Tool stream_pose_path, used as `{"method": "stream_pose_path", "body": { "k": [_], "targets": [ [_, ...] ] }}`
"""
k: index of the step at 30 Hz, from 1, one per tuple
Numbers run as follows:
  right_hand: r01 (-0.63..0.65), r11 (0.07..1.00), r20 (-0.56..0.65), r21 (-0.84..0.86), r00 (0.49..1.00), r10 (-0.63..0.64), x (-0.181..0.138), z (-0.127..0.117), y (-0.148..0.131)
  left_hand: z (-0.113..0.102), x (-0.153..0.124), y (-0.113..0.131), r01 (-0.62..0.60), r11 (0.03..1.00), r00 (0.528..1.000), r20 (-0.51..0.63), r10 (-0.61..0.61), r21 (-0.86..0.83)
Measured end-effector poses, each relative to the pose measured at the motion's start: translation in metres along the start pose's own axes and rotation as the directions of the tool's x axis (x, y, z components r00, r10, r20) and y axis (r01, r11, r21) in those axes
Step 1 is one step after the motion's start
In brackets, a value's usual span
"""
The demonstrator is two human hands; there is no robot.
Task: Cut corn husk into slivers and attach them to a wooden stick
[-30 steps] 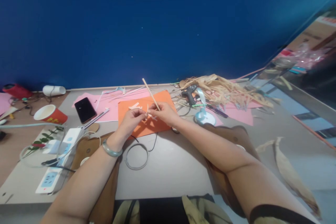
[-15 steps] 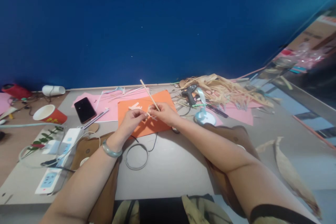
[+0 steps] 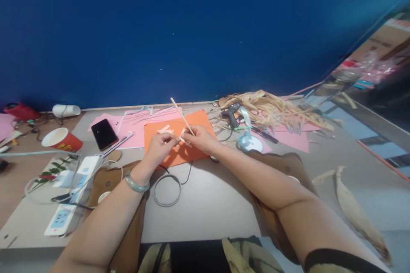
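A pale, slim, wooden-looking stick [image 3: 181, 114] is pinched by its lower part in the nearly closed right hand [image 3: 201, 138], probably so it's kept steady; the left hand [image 3: 161, 147] is pinched shut just beside it, on what can't be told. An orange rectangular paper sheet [image 3: 201, 119] is laid beneath both, maybe to catch bits. Stick looks straight, plain, tilted away leftwards
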State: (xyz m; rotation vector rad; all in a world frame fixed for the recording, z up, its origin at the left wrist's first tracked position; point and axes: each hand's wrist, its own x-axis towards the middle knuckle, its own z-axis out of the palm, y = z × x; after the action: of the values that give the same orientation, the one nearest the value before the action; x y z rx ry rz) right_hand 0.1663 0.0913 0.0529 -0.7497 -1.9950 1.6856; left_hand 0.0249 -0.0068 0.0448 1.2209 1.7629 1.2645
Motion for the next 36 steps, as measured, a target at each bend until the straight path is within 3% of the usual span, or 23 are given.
{"method": "stream_pose_path", "body": {
  "k": [5, 13, 18, 21, 25, 32, 36],
  "targets": [
    [0.010, 1.000, 0.013, 0.007, 1.000, -0.010, -0.001, 0.000, 0.001, 0.002, 0.001, -0.003, -0.041, 0.999, 0.999, 0.020, 0.041, -0.029],
    [0.014, 1.000, 0.015, -0.020, 1.000, -0.013, -0.001, 0.000, 0.000, 0.001, -0.003, 0.003, -0.123, 0.988, 0.988, -0.078, 0.130, 0.090],
    [0.002, 1.000, -0.014, -0.011, 1.000, -0.002, -0.001, 0.001, 0.001, 0.000, -0.002, 0.000, -0.070, 0.996, 0.992, -0.103, 0.075, 0.052],
    [0.006, 1.000, -0.030, 0.021, 1.000, -0.006, 0.000, 0.001, 0.003, -0.001, 0.000, -0.004, -0.010, 1.000, 1.000, -0.030, 0.010, -0.005],
    [0.011, 0.999, -0.039, 0.040, 0.999, -0.009, -0.001, 0.002, 0.004, 0.000, 0.003, -0.008, -0.013, 1.000, 0.998, 0.063, 0.013, -0.006],
    [-0.008, 1.000, -0.041, 0.016, 0.999, 0.008, 0.000, 0.003, 0.006, 0.003, 0.002, -0.008, -0.006, 1.000, 0.999, 0.041, 0.005, 0.029],
    [0.000, 1.000, -0.028, 0.007, 1.000, 0.000, 0.002, 0.002, 0.007, 0.002, 0.001, -0.004, -0.043, 0.995, 0.999, -0.027, 0.045, 0.088]
  ]
}}
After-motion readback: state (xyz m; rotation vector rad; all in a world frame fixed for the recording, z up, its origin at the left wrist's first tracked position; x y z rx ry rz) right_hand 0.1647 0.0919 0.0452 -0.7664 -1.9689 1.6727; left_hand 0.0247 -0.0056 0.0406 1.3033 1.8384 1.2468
